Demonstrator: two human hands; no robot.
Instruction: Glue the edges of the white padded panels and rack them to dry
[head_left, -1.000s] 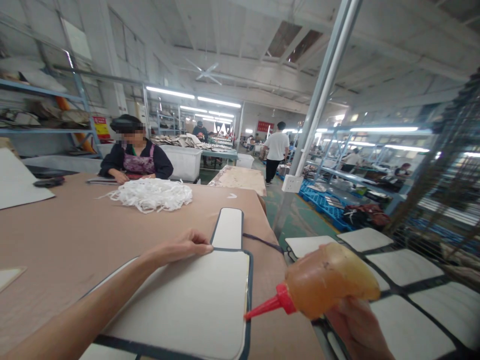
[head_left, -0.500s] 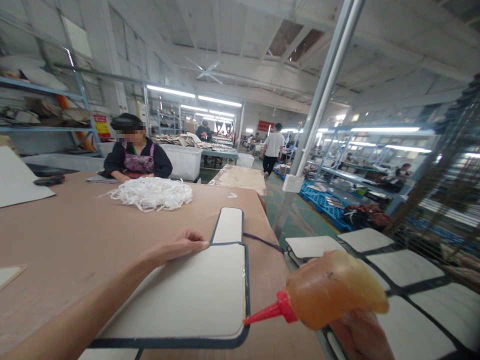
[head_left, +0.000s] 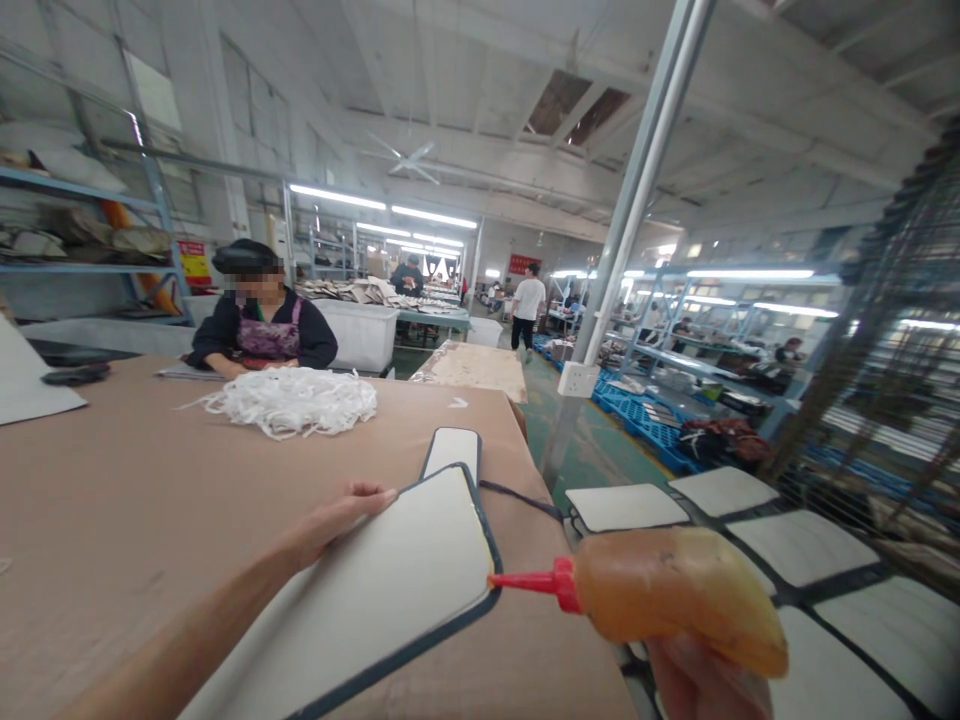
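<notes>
My left hand (head_left: 352,515) grips the far left edge of a large white panel (head_left: 390,570) with a dark border, which lies turned at an angle on the brown table. My right hand (head_left: 701,672) is wrapped round a soft plastic glue bottle (head_left: 660,590) holding amber liquid, tipped onto its side. Its red nozzle (head_left: 525,580) touches the panel's right edge near the rounded corner. A thin yellowish line of glue runs along that edge. Behind the panel lies a smaller dark-bordered white piece (head_left: 454,452), partly covered by it.
A heap of white strips (head_left: 292,402) lies on the brown table (head_left: 150,480), with a seated co-worker (head_left: 266,320) behind it. More bordered white panels (head_left: 802,540) lie at the right. A metal post (head_left: 630,190) stands beyond the table's right edge.
The panel has rotated, its far right corner swinging up over the smaller piece. My left hand has shifted slightly left and down with it. The bottle is more level, its nozzle higher.
</notes>
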